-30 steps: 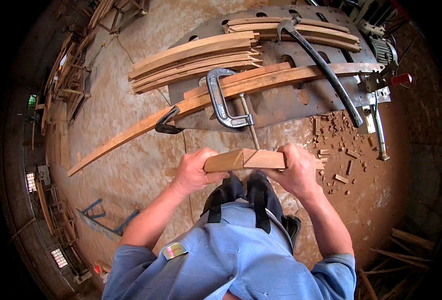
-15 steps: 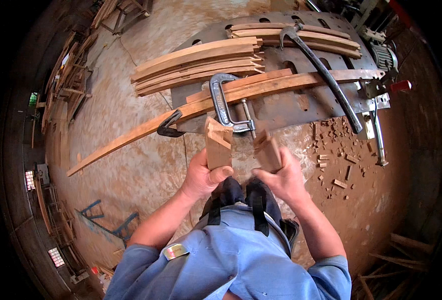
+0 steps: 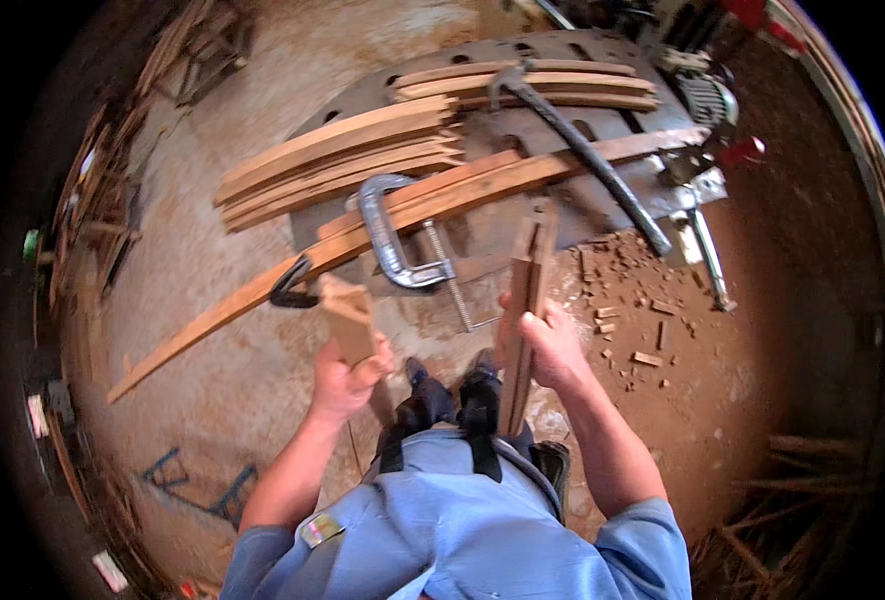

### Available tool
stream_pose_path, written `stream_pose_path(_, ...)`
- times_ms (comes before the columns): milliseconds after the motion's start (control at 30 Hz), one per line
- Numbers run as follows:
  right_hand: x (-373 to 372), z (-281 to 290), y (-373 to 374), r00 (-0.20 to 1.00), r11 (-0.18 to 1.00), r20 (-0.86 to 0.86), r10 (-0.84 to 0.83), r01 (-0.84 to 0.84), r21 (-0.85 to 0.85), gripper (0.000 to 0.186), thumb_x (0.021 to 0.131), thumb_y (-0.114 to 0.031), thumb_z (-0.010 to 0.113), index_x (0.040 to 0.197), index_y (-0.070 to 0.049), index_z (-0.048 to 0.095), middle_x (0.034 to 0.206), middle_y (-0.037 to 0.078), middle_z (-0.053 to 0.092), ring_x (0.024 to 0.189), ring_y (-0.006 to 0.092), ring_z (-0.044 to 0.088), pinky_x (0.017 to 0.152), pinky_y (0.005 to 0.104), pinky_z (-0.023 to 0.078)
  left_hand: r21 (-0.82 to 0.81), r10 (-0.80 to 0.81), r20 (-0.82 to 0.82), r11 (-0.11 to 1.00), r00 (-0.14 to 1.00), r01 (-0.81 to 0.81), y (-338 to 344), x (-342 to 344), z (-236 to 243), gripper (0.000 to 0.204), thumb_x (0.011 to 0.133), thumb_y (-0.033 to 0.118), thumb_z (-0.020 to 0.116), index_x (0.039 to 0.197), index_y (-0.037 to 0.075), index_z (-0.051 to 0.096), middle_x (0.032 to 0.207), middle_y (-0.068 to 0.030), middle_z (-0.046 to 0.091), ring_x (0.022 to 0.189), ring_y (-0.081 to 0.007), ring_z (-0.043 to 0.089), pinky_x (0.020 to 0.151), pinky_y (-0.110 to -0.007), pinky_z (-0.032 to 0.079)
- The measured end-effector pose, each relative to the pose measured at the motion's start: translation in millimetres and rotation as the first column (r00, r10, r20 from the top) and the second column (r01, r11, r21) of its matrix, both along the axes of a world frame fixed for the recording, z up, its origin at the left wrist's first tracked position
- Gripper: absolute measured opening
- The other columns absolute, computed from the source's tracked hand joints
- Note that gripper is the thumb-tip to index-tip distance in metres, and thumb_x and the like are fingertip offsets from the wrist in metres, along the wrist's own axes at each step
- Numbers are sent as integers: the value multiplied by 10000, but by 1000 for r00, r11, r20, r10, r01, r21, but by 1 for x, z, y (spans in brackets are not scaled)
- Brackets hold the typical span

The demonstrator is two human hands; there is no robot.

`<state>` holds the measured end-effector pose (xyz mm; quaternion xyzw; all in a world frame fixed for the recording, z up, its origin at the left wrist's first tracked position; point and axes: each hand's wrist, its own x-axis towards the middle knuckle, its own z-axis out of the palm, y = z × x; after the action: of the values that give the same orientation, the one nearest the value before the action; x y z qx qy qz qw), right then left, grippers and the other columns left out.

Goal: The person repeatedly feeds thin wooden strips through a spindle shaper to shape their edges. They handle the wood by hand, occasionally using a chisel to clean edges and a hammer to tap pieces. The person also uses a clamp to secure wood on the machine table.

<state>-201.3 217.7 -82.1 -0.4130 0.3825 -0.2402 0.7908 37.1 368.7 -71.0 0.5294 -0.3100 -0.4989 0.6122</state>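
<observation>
A worker in a blue shirt grips a short wood piece in each fist above a shop floor (image 3: 433, 340). The left hand (image 3: 352, 380) is closed around the left piece (image 3: 349, 322), thumb across its near end; the right hand (image 3: 548, 345) is curled around the right piece (image 3: 523, 330), thumb against its side. The two pieces are well apart, unjoined, their far ends pointing toward a metal table (image 3: 493, 228). The left piece's far end looks cut to shape, and the right piece shows a dark groove, though blur hides the detail.

Beyond, a C-clamp (image 3: 381, 238) sits over a long strip (image 3: 213, 322) and a shorter strip (image 3: 463, 176) at the table's near edge, with a hammer (image 3: 588, 155) lying across to the right. One stack (image 3: 338, 165) at left and a far stack (image 3: 528, 82) hold more strips, the left one with notched ends. With offcuts (image 3: 648, 358) littering the floor at right, much cutting appears done; the held pair remains unassembled.
</observation>
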Motion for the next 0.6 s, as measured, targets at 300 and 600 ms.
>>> stream_pose_path(300, 3, 12, 15, 951, 982, 245, -191, 187, 39, 245, 882, -258, 557, 962, -39, 487, 672, 72, 503, 536, 190, 511, 474, 331, 441, 46, -83, 145, 996, 986, 77, 1, 18, 5, 571, 753, 410, 820, 1055, 14, 540, 840, -67, 600, 736, -167, 599, 658, -308, 507)
stream_pose_path(600, -12, 22, 55, 813, 820, 110, -572, 568, 70, 219, 947, -259, 472, 1001, -59, 543, 771, 92, 582, 632, 200, 592, 544, 363, 520, 60, -229, 108, 973, 967, 223, 0, 51, -16, 295, 818, 124, 727, 1038, 21, 559, 876, -46, 603, 772, -139, 600, 719, -293, 528)
